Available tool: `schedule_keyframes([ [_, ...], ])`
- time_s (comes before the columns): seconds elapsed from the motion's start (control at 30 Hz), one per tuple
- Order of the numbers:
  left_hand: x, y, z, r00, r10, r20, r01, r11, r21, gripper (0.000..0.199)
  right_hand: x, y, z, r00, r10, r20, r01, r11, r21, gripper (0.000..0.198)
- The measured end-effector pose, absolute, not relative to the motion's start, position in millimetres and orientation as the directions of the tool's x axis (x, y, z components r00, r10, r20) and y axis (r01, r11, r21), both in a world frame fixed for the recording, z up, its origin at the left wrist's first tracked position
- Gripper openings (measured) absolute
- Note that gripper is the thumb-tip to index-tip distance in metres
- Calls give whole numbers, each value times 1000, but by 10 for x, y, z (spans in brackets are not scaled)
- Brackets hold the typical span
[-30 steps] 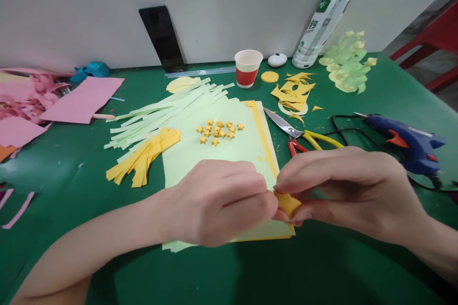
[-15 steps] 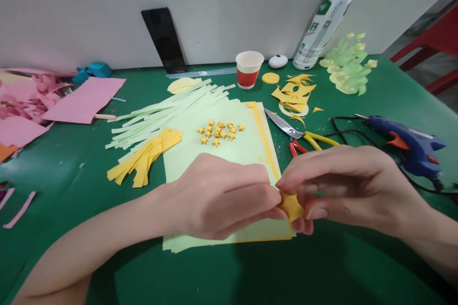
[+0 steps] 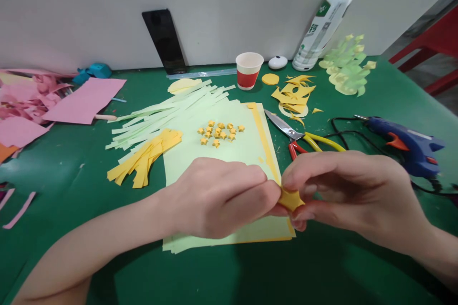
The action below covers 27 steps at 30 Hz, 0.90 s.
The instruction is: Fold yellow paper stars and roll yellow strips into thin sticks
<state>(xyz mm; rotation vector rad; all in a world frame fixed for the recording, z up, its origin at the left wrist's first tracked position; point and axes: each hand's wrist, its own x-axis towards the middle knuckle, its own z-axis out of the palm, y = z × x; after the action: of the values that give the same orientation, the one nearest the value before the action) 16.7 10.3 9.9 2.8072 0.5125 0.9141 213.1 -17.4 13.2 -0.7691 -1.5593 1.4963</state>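
A folded yellow paper star (image 3: pixel 291 199) is pinched between both hands above the right edge of the pale green paper sheets (image 3: pixel 193 176). My left hand (image 3: pixel 225 200) is closed, its thumb and curled index finger gripping the star's left side. From the right, the thumb and fingers of my right hand (image 3: pixel 343 195) hold the star's other points. Beyond the hands, several small yellow paper stars (image 3: pixel 219 132) lie in a cluster on the sheets. Yellow paper strips (image 3: pixel 146 155) and light green strips (image 3: pixel 168 114) are spread to the left.
Scissors (image 3: pixel 286 126) with red and yellow handles lie just past my right hand. A blue glue gun (image 3: pixel 404 143) with a black cord is at right. Behind stand a paper cup (image 3: pixel 248 74), a bottle (image 3: pixel 325 24) and a leaning phone (image 3: pixel 164 40). Pink paper (image 3: pixel 86 100) lies left.
The star has turned slightly between the fingers and sits a little higher. My right hand's fingers have shifted their grip on it; the left hand has hardly moved.
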Motion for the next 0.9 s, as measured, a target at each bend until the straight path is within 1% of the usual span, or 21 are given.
schedule_keyframes([
  [0.07, 176, 92, 98, 760, 382, 525, 284, -923, 260, 21, 2120, -174, 152, -457, 867, 196, -68, 186, -980, 34],
  [0.13, 185, 85, 99, 743, 384, 549, 283, -922, 263, 22, 2112, -175, 167, -439, 869, 230, -31, 241, -970, 31],
  [0.2, 196, 84, 105, 720, 354, 597, 263, -935, 238, 26, 2106, -181, 171, -425, 871, 249, -20, 266, -964, 29],
  [0.27, 206, 83, 122, 706, 289, 647, 230, -957, 177, 31, 2096, -190, 162, -426, 867, 259, -30, 272, -962, 29],
  [0.33, 209, 77, 152, 726, 248, 642, 217, -968, 128, 34, 2082, -197, 139, -428, 867, 254, -58, 254, -966, 27],
  [0.4, 206, 66, 182, 753, 247, 610, 217, -968, 124, 33, 2069, -199, 111, -424, 874, 237, -87, 221, -971, 25],
  [0.5, 198, 57, 197, 759, 290, 583, 210, -956, 203, 30, 2075, -193, 80, -434, 874, 220, -133, 179, -975, 26],
  [0.6, 195, 80, 168, 756, 334, 563, 191, -935, 299, 27, 2128, -178, 78, -526, 829, 191, -185, 107, -977, 30],
  [0.67, 195, 111, 135, 759, 331, 561, 165, -931, 326, 23, 2168, -165, 89, -590, 792, 159, -202, 47, -978, 31],
  [0.73, 195, 142, 107, 758, 312, 572, 147, -937, 317, 19, 2191, -150, 103, -608, 782, 135, -208, 7, -978, 31],
  [0.8, 194, 161, 92, 763, 305, 570, 152, -941, 301, 15, 2190, -137, 117, -593, 797, 117, -207, -11, -978, 35],
  [0.87, 194, 165, 93, 772, 298, 562, 153, -945, 290, 12, 2175, -131, 127, -581, 805, 117, -185, 9, -983, 43],
  [0.9, 195, 162, 97, 774, 296, 560, 153, -945, 289, 10, 2166, -133, 131, -581, 803, 134, -169, 42, -985, 46],
])
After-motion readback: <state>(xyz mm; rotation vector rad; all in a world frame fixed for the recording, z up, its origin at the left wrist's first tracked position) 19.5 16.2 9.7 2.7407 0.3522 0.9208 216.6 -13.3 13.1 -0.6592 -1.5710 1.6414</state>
